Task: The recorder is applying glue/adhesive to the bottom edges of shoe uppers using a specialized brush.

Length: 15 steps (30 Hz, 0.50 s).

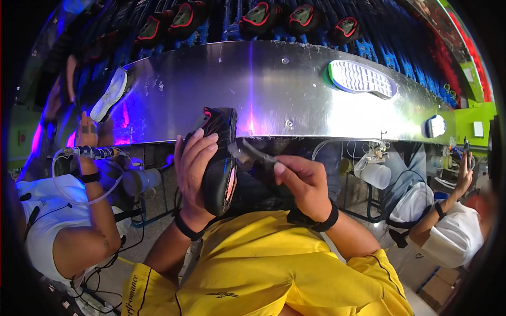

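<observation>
A black shoe upper (223, 164) with red trim stands on end in front of me, its side turned to the right. My left hand (198, 167) is closed around it from the left. In my right hand (305, 181), thumb and fingers pinch a slim dark brush (259, 152). Its pale tip points left and lies close to the shoe's right edge; I cannot tell whether it touches. A white sole (362, 79) with a green end lies on the metal bench (284, 95), beyond my right hand. Another pale sole (109, 95) is at the bench's left.
Several black shoe uppers (258, 16) with red trim sit on the blue racks behind the bench. A further sole (436, 126) lies at the bench's right end. Co-workers in white work on both sides, the left one near a clear hose (87, 203). A white container (375, 175) hangs below the bench.
</observation>
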Motion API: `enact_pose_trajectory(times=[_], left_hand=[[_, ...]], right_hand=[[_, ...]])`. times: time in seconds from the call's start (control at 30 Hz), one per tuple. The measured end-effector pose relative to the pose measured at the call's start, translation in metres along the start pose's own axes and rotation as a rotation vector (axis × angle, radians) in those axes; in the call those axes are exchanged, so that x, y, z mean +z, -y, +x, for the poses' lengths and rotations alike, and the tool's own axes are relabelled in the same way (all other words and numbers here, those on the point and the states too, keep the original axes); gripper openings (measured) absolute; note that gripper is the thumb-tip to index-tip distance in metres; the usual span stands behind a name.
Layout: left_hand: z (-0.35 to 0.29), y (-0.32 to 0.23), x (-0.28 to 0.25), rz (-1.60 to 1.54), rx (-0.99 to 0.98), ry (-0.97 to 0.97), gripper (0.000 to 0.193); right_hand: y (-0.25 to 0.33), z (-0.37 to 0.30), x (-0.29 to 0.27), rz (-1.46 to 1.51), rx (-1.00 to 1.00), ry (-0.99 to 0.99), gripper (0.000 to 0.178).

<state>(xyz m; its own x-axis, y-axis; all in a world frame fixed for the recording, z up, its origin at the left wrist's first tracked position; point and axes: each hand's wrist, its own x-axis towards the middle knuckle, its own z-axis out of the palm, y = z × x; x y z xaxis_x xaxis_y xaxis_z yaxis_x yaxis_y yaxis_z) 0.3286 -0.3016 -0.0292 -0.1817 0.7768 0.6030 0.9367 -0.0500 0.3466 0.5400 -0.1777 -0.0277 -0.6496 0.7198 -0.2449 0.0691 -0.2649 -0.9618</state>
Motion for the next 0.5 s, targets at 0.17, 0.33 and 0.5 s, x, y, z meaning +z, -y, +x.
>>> enact_pose_trajectory(times=[0.17,0.33,0.5], left_hand=[[0.003,-0.003,-0.001,0.0,-0.004,-0.005,0.064],[0.006,-0.005,0.004,-0.013,-0.026,-0.034,0.057],[0.018,-0.017,0.002,0.009,-0.078,-0.014,0.055]], right_hand=[[0.003,0.008,-0.005,-0.116,-0.04,-0.001,0.024],[0.018,-0.011,-0.009,0.0,0.079,0.089,0.025],[0.017,-0.016,-0.009,-0.078,-0.195,0.023,0.023]])
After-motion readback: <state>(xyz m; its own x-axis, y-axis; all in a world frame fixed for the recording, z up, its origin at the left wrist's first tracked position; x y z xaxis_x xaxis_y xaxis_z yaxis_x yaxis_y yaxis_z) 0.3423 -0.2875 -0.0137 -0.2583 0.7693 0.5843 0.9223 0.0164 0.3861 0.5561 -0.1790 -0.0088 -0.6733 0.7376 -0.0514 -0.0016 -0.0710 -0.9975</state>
